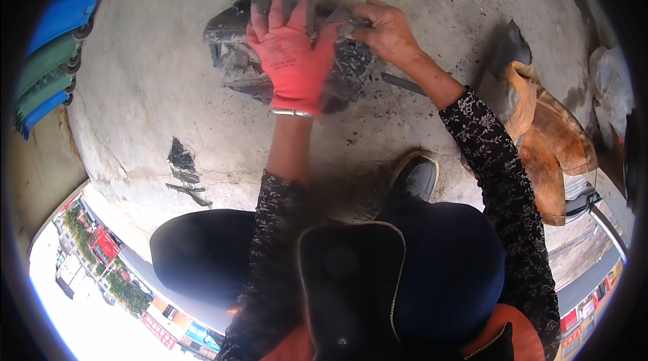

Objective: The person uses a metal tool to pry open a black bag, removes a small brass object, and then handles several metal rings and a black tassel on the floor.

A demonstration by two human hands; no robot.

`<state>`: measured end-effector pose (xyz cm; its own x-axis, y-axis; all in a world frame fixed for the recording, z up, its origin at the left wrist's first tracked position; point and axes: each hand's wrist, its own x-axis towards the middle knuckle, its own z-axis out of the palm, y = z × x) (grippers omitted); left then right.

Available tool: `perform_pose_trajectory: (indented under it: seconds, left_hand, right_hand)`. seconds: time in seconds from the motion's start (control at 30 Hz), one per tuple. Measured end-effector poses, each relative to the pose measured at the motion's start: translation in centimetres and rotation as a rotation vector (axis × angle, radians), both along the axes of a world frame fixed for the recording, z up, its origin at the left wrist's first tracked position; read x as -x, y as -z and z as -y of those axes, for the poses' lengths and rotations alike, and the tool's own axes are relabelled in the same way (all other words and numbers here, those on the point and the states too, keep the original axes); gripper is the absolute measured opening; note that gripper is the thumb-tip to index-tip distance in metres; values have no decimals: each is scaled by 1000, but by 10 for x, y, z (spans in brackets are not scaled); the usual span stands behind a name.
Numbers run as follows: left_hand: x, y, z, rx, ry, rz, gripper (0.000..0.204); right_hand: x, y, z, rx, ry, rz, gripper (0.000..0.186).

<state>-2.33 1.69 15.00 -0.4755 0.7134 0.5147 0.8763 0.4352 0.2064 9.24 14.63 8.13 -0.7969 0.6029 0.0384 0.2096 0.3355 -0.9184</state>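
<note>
A dark, dusty, battered block-like object [228, 31] lies on the concrete floor before me; its kind does not show clearly. My left hand [290, 60], in a red work glove with dark fingertips, lies over it with fingers spread and pressed down, covering its middle. My bare right hand [391, 33] is closed in a pinch at the object's upper right, close to the gloved thumb. Something small and dark is at its fingertips, too hidden to name. Below them, the object's right end is a broken, crumbled mass [354, 60].
A flat dark strip [403, 84] lies beside the object's right end. Dark scraps [182, 158] lie at left. Stained tan leather work gear [547, 138] and a dark pointed piece [511, 47] are at right. My shoe [417, 176] stands near. Blue and green rolls [64, 20] line the left edge.
</note>
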Motion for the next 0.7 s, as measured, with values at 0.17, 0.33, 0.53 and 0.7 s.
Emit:
perform_pose_trajectory:
  seconds: [0.17,0.33,0.53,0.7]
  left_hand:
    - [21,35,-11,413,143,288,44]
    - [33,35,-8,354,160,656,36]
    - [35,48,-7,336,238,572,45]
    - [34,38,-11,128,224,318,53]
  right_hand:
    - [-1,7,-12,123,28,50,33]
    - [-1,-11,-29,386,-189,96,34]
    - [1,7,-34,277,-221,130,34]
    - [7,-10,-30,251,-73,263,32]
